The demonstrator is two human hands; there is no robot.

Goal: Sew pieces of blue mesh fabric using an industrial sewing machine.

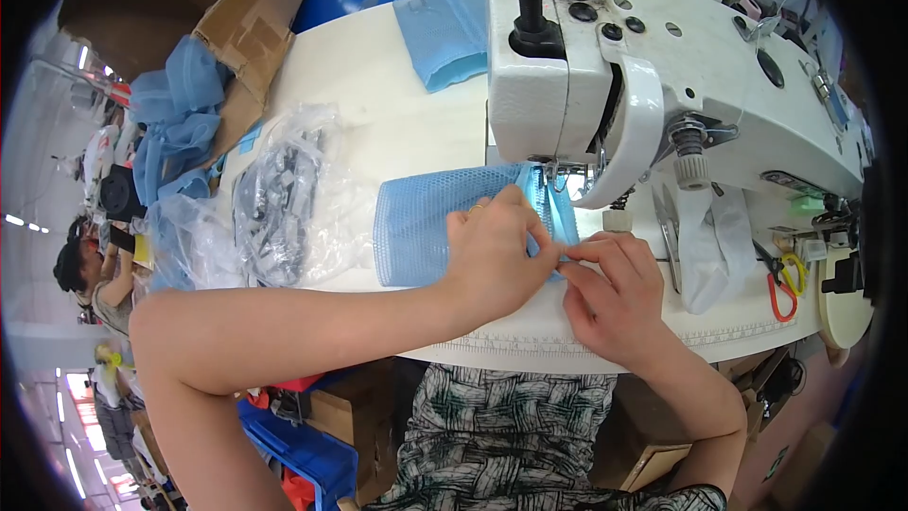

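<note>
A piece of blue mesh fabric point(416, 232) lies under the needle area point(558, 175) of a white sewing machine point(558, 104), with a folded strip along its right end. My left hand point(497, 255) rests on the fabric, fingers curled, thumb and index pinching its right part below the needle. My right hand point(615, 293) is just to the right, its fingertips meeting the left hand's on the fabric's edge in a pinch. Silver scissors point(670, 241) and white strips point(709, 255) lie beside my right hand.
Bagged dark pieces point(279, 208) and a blue mesh piece point(440, 24) are on the table point(482, 350). A cardboard box point(236, 19) holding blue mesh point(175, 151) stands at left; red-handled point(780, 293) and yellow-handled point(793, 274) tools lie at right. A co-worker point(109, 284) is far left.
</note>
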